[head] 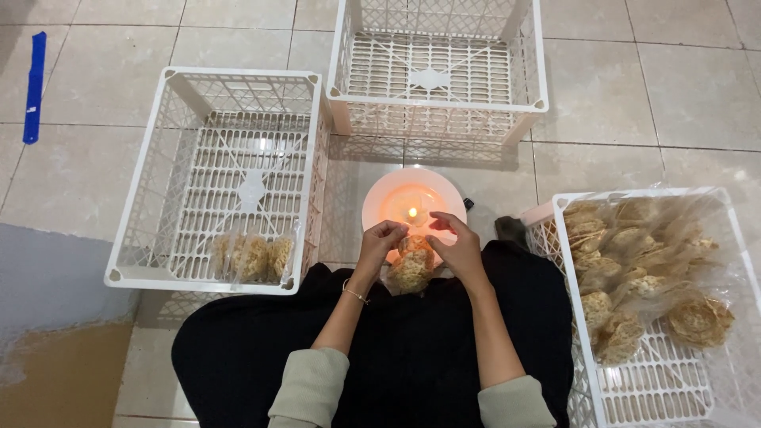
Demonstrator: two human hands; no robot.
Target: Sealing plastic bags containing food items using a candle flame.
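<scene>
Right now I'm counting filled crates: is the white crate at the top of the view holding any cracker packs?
No, the top white crate shows only its bare slatted floor, with no packs in it.

There are three white plastic crates on the floor: one at the left (151, 198), one at the top (437, 111) and one at the right (583, 372). One sealed bag of crackers (252, 257) lies in the left crate, and the top crate holds none. The right crate holds many crackers (634, 277); they overlap, so I cannot give an exact number. One more bag of crackers (411, 268) is between the two hands, the left hand (380, 242) and the right hand (458, 246). There is one round plate (380, 198) with one burning candle (412, 213). One blue strip (33, 87) lies on the tiles.
</scene>
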